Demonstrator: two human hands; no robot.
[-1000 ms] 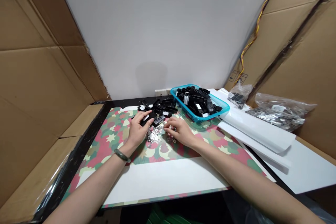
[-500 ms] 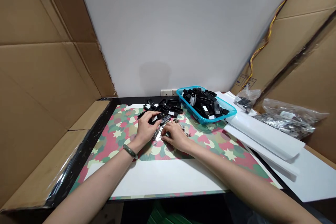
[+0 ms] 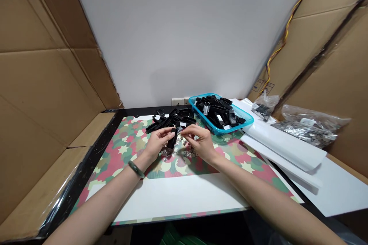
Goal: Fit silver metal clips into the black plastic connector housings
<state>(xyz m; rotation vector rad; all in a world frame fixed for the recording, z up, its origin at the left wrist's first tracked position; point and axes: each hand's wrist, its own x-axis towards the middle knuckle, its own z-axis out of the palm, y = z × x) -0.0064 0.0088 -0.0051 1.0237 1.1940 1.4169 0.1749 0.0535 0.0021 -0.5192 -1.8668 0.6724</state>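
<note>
My left hand (image 3: 156, 142), with a dark green bangle on its wrist, pinches a small black plastic case (image 3: 172, 139) that stands tilted over the patterned sheet. Close by on the right, my right hand (image 3: 201, 139) has its thumb and fingertips pinched together near the case's top end. Whatever is between those fingertips is too small to make out. Small shiny metal pieces (image 3: 188, 150) lie scattered beneath and between the hands. Just beyond the hands is a loose pile of similar black plastic pieces (image 3: 161, 122), some with white labels.
A blue plastic basket (image 3: 249, 123) heaped with black pieces stands at the back right. Rolled white sheets (image 3: 284, 149) and clear bags of parts (image 3: 307, 132) lie farther right. Cardboard walls (image 3: 37, 92) flank the table, with a wall socket (image 3: 177, 102) behind.
My left hand has brought the black case nearer and turned it more upright. My right hand has risen from the metal pieces and shifted right, beside the case. The view has shifted slightly.
</note>
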